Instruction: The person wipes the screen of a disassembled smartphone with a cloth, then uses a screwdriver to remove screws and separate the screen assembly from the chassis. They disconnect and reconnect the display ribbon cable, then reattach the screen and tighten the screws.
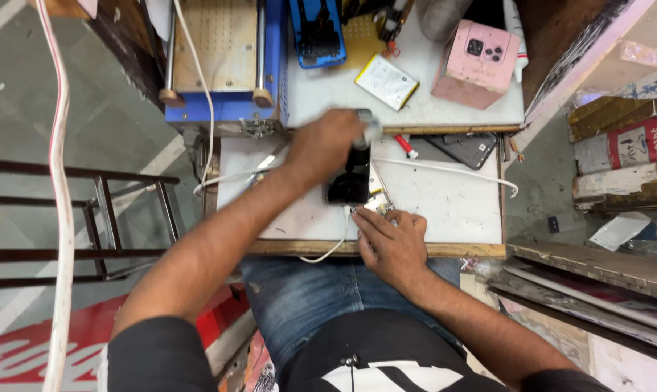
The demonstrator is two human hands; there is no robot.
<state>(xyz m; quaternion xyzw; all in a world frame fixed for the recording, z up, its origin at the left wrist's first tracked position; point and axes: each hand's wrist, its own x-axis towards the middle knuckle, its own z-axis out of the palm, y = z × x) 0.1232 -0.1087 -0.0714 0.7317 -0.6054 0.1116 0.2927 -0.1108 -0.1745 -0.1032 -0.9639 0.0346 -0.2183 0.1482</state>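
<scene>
A dark smartphone [348, 183] lies on the white work board [444, 210] in front of me. My left hand [327, 145] reaches over the phone's far end and grips a small grey tool or bottle [370, 129] that is blurred. My right hand [390, 243] rests near the board's front edge, fingertips pressed on a small pale part [374, 207] just below the phone. A white cable [444, 170] runs from under the phone to the board's right edge.
A blue and wooden machine [223, 65] stands at the back left. A pink box [477, 64], a flat white battery [386, 81], another dark phone [467, 147] and a red-tipped tool [407, 147] lie behind. A metal stool frame [89, 218] is at the left, stacked boards [597, 283] at the right.
</scene>
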